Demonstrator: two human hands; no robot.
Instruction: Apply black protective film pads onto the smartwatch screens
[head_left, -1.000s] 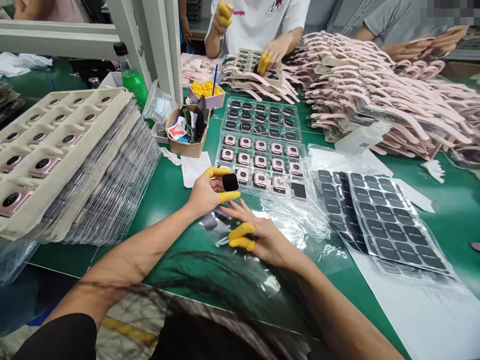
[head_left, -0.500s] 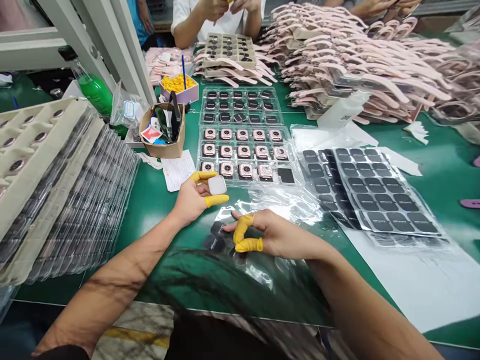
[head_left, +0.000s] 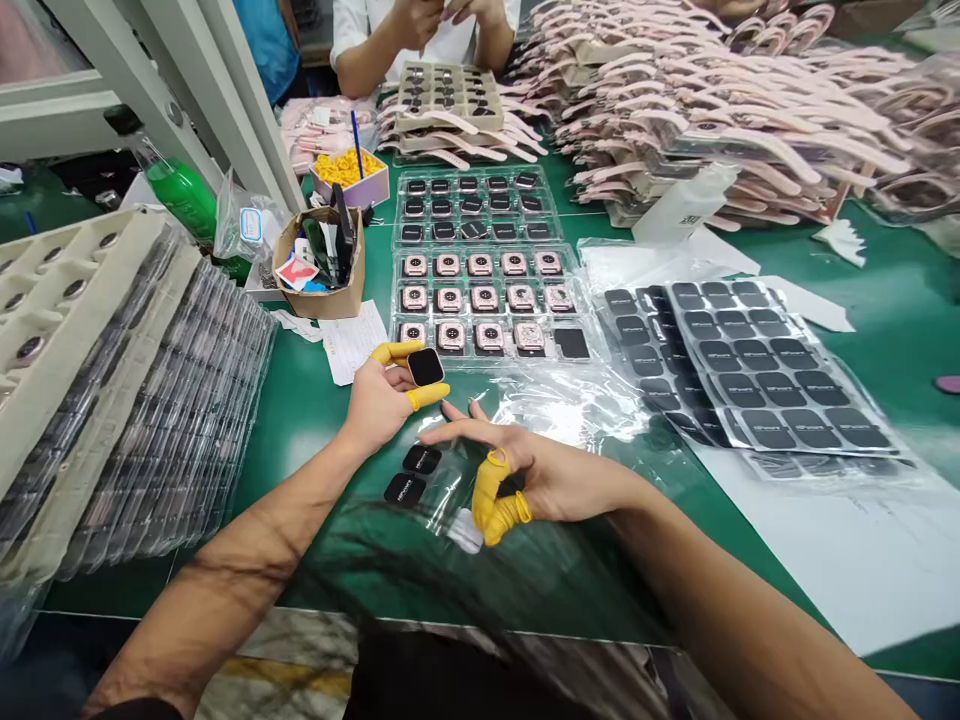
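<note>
My left hand (head_left: 382,400), with yellow finger cots on thumb and index finger, grips a watch case (head_left: 426,367) by its edges. Its black screen faces up and a pale rim shows around it. Close by on the right, my right hand (head_left: 517,475) curls its cotted thumb and index finger together on a small whitish film piece (head_left: 466,531), while its other fingers stretch toward the left. Two black rounded-square stickers (head_left: 422,459) with pale print lie just below my left hand, beside a clear plastic sheet (head_left: 540,405).
Ahead stands a clear tray (head_left: 480,298) of pink watch cases, backs up. Sticker sheets (head_left: 757,360) lie at right. Stacked trays (head_left: 150,400) rise at left, near a cardboard box (head_left: 337,300) of oddments. Pink straps (head_left: 697,110) pile up behind; a person sits opposite.
The watch case's face looked whitish before and now shows black. My right hand has turned and drawn slightly down, uncovering the two stickers and showing the whitish film piece at its fingertips.
</note>
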